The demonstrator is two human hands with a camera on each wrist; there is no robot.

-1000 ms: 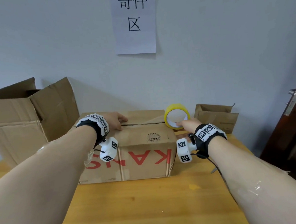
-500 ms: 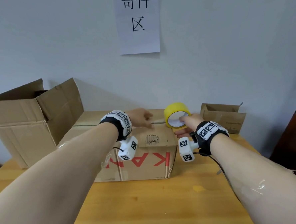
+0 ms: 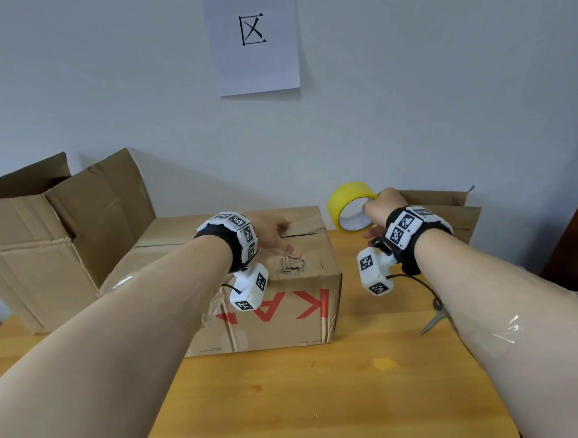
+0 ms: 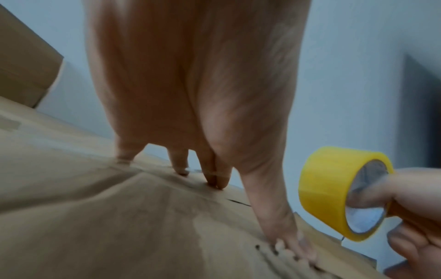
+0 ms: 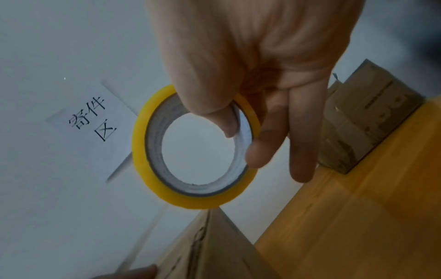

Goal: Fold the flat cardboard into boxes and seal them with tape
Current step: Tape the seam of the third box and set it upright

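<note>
Gripping tape roll (image 3: 350, 207) w/ R hand (image 3: 380, 210), off box (image 3: 284, 280) rt edge

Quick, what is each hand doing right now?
Left hand: open, fingers pressing flat on top of the cardboard box.
Right hand: holding the yellow tape roll above the table.

wall sign (image 3: 255, 38), scissors (image 3: 434, 318), wooden table (image 3: 326, 402)

The head view is evenly and softly lit, sharp at centre, with wide-angle stretching of the forearms at its lower edges. A faint shadow falls beside the white paper sign (image 3: 253, 38) on the wall. Both wrist views are dimmer, grainy and motion-blurred, especially near the fingers.
</note>
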